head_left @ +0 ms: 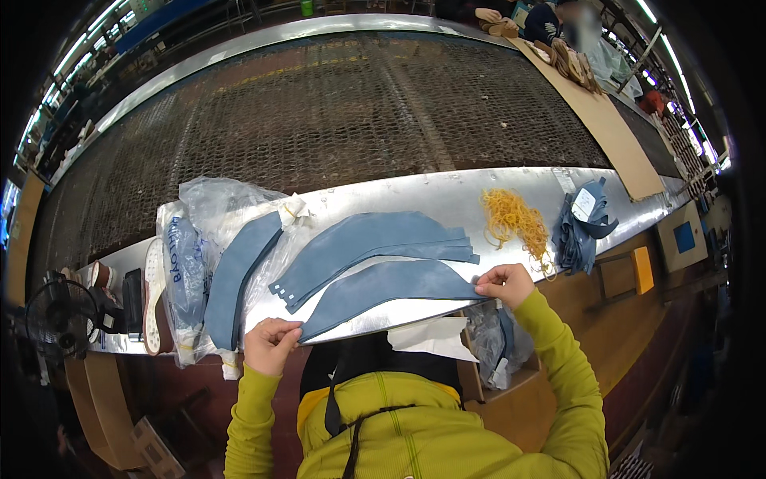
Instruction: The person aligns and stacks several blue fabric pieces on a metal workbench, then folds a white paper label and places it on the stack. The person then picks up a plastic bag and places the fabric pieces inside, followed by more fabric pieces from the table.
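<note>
A curved blue-grey cut piece (391, 281), leather or fabric, lies along the near edge of the metal table. Its left end is pinched by my left hand (271, 342), its right end by my right hand (504, 283). Just beyond it rests a fanned stack of similar curved pieces (375, 239) with small white marks at the left end. Another bundle of curved pieces (243, 275) lies on clear plastic to the left. How many layers I hold cannot be made out.
Yellow rubber bands (515, 219) lie in a heap at the right, beside a tied blue bundle with a white label (584, 206). Plastic-bagged pieces (185, 271), a shoe sole (153, 295) and a fan (60, 315) are left. Beyond runs a mesh conveyor (343, 112). A co-worker's hands (495, 20) show far right.
</note>
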Tool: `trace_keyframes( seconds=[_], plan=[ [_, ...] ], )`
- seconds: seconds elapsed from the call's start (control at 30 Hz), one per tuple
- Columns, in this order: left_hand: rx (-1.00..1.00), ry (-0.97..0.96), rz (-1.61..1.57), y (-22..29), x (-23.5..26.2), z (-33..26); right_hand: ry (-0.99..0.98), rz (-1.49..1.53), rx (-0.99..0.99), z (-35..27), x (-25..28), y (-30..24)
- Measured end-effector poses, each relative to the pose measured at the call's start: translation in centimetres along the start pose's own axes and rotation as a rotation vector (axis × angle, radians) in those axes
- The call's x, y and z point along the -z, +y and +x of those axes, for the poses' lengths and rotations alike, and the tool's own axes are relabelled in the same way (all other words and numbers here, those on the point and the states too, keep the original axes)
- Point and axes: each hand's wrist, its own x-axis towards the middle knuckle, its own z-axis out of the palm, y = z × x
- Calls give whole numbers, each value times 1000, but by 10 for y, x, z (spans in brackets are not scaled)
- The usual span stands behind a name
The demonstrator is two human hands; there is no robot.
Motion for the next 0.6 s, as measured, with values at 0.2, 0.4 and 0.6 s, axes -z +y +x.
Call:
trace_keyframes(
  seconds=[0.2,0.4,0.6],
  plan=[
    [-127,18,423,8,-3,2,108,-184,43,-10,-11,0],
    [-563,16,714,20,-10,-9,88,-585,688,-22,-14,-12],
    [-582,-18,693,15,-11,-8,89,-649,668,-24,-17,-20]
  ],
)
